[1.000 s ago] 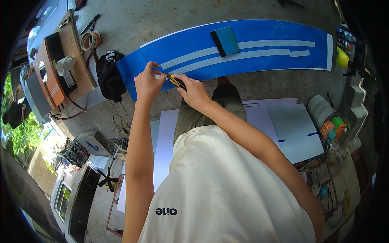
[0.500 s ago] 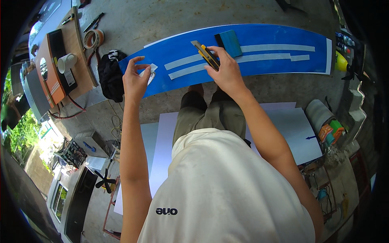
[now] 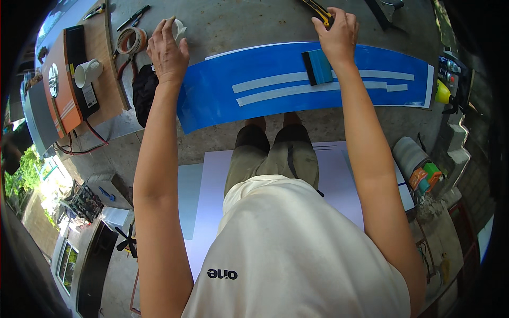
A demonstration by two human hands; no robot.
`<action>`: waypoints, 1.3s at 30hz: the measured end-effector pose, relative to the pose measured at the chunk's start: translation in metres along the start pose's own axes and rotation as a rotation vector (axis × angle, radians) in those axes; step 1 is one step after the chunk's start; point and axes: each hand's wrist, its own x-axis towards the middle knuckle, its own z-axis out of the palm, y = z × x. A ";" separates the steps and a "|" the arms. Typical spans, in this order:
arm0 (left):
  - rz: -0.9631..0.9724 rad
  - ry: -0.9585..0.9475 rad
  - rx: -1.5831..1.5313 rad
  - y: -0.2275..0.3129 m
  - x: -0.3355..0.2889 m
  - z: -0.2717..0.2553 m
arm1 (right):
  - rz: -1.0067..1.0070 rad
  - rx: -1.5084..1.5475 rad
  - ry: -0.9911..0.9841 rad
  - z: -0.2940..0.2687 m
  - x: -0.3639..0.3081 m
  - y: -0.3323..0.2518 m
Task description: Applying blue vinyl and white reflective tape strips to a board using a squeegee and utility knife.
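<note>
My right hand (image 3: 339,34) is closed around a yellow and black utility knife (image 3: 317,10) above the far part of the grey table. At the far left, my left hand (image 3: 168,52) is open, its fingers stretched and the thumb apart. A small white scrap (image 3: 179,29) shows just beside those fingertips; whether they touch it I cannot tell. Across the table before me lies a long blue sheet (image 3: 212,103) with pale grey strips (image 3: 286,95) on it. A blue squeegee (image 3: 321,67) with a black edge rests on the sheet, left of my right wrist.
Left of my left hand are a tape roll (image 3: 131,41), pliers (image 3: 125,66), a black cloth (image 3: 144,93) and a white cup (image 3: 88,73) by an orange and black case (image 3: 74,98). A yellow object (image 3: 443,92) sits at the table's right end. White sheets (image 3: 212,180) lie behind my legs.
Both hands have moved farther away over the table. My left fingers have opened from a pinch around the white scrap. My right hand has carried the utility knife away from the blue sheet.
</note>
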 end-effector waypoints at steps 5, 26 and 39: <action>0.028 -0.232 -0.315 0.053 -0.087 -0.031 | 0.390 -0.145 -0.294 -0.044 -0.098 0.003; -0.031 -0.473 -0.330 0.051 -0.152 -0.040 | 0.034 0.073 -0.586 0.016 -0.211 -0.186; 0.125 -0.537 -0.478 0.111 -0.172 -0.055 | 0.250 0.164 -0.464 -0.039 -0.173 -0.103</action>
